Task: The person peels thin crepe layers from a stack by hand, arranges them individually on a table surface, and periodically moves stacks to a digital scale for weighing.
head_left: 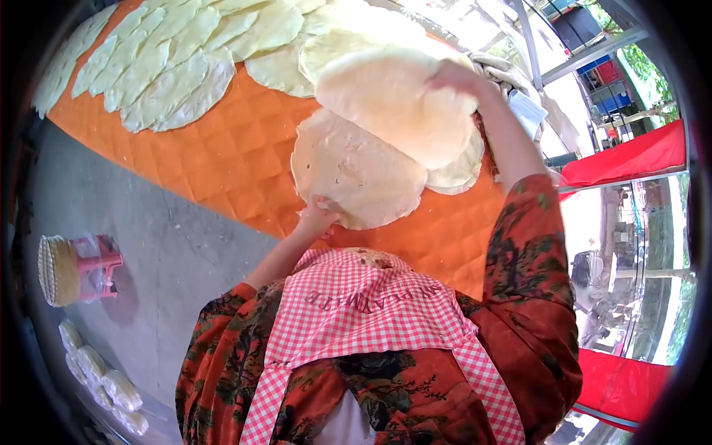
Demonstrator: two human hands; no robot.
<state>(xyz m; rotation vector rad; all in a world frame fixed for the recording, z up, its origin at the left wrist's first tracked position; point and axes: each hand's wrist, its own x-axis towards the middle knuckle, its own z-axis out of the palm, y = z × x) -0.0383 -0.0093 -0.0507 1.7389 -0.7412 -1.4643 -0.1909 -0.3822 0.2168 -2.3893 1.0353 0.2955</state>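
A thin, pale round flatbread (360,174) lies on the orange quilted cover, and my left hand (319,216) pinches its near left edge. Above and partly over it is a second round flatbread (397,104), tilted and slightly blurred. My right hand (456,78), arm stretched far forward, grips this upper one near its far right edge; the fingertips are smeared by motion. Under the upper round, at its right, the edge of another flatbread (461,169) sticks out.
Many overlapping flatbreads (170,63) cover the far side of the orange quilted cover (222,148). On the grey floor at left stand a pink stool (100,263) with a bagged round stack and several clear plastic packs (100,374). Red cloth (630,159) and metal frames are at right.
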